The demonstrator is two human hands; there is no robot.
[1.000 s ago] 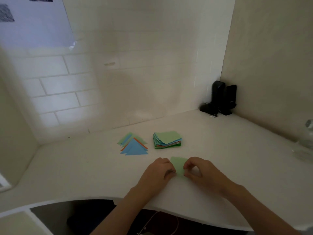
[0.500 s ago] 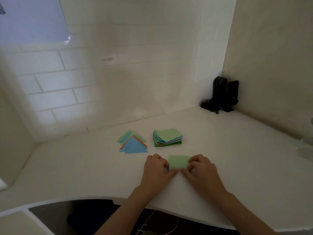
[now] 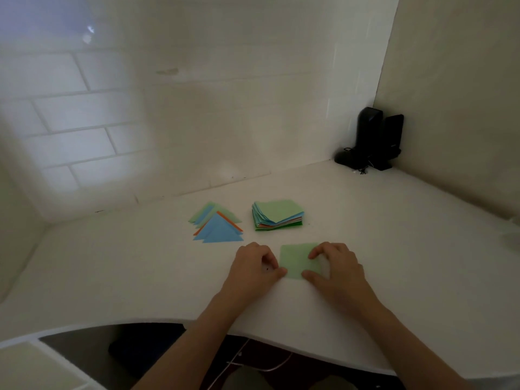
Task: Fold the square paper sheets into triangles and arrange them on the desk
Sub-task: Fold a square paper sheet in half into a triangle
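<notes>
A light green sheet (image 3: 297, 260) lay flat on the desk (image 3: 394, 249) near its front edge. The left hand (image 3: 253, 268) rested at the sheet's left side, fingers curled and thumb tip touching the near left corner. The right hand (image 3: 334, 270) covered the right part, fingertips and thumb pressing down on the paper. Farther back, toward the middle, sat the stack (image 3: 278, 214) of square sheets (green on top), and just left of it the triangles (image 3: 216, 227), overlapping, blue uppermost. Black speakers (image 3: 377, 137) stood in the far right corner.
</notes>
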